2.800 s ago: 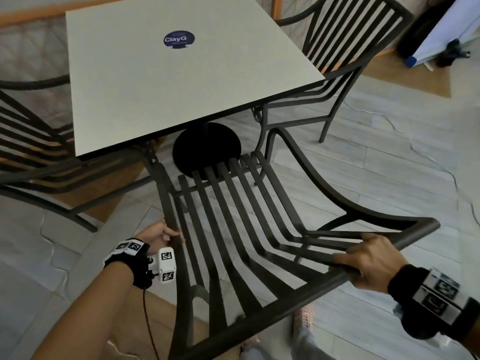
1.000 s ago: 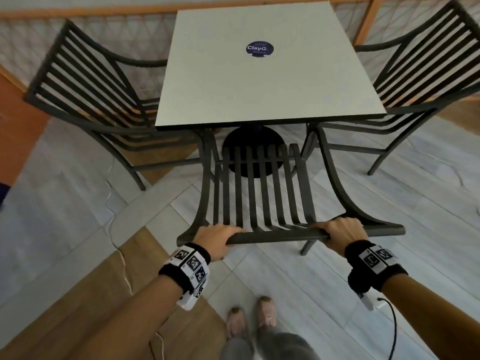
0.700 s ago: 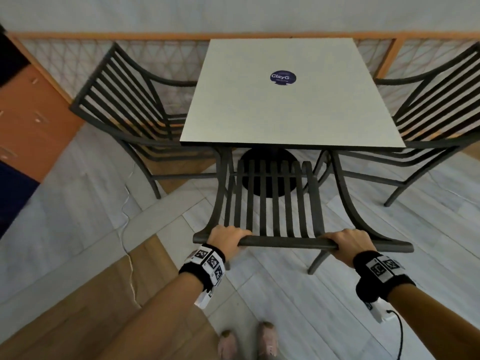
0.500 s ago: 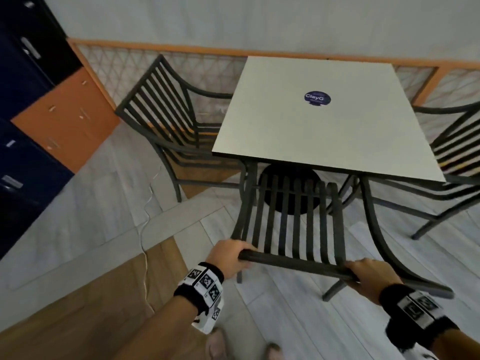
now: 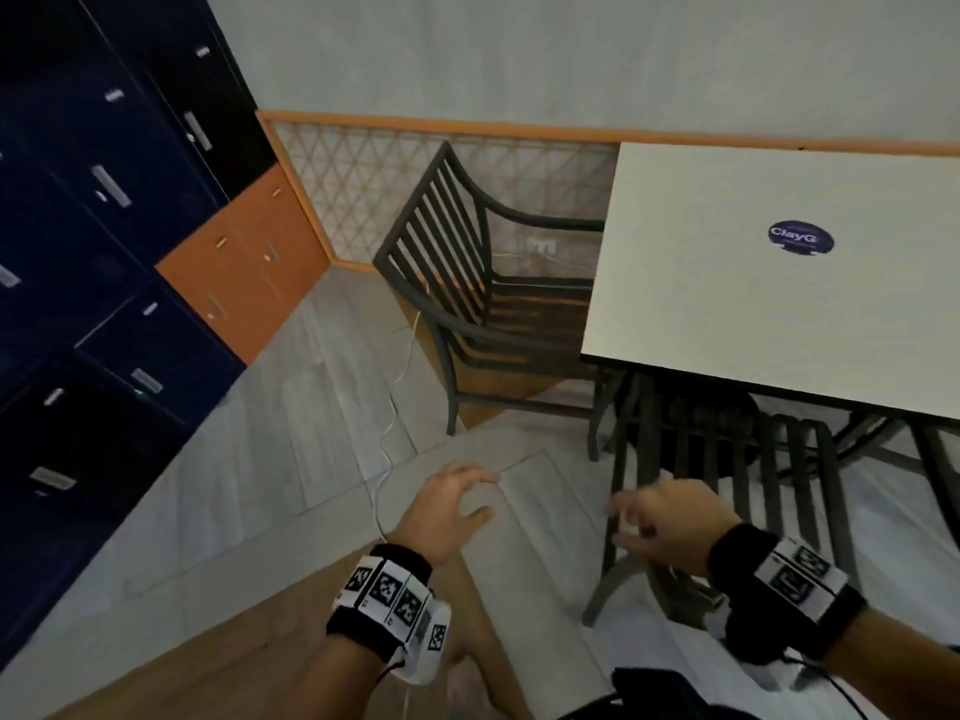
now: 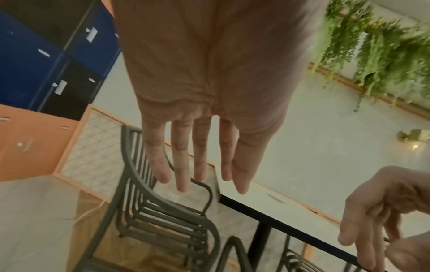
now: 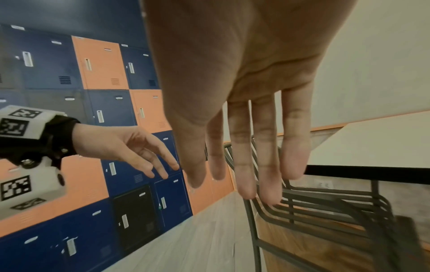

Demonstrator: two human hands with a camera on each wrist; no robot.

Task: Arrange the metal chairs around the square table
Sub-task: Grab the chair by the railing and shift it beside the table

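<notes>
The worktop [image 5: 753, 283] has a plain off-white top with a thin black edge, and on it sits a round dark-blue sticker [image 5: 800, 238] with pale lettering. The near chair [image 5: 727, 485] and the side chair [image 5: 467, 283] are both dark grey-brown metal, their backs and seats made of parallel slats. The lockers [image 5: 104, 252] form a patchwork — navy, black and orange doors with small pale labels. The low wall panel [image 5: 415, 189] carries a cream diamond lattice inside an orange-wood frame. The floor [image 5: 291, 459] mixes pale grey planks with warm brown ones. Both wristbands [image 5: 387, 595] are black, bearing white blocks printed with black square codes. Green trailing plants [image 6: 372, 46] hang against a pale wall.
</notes>
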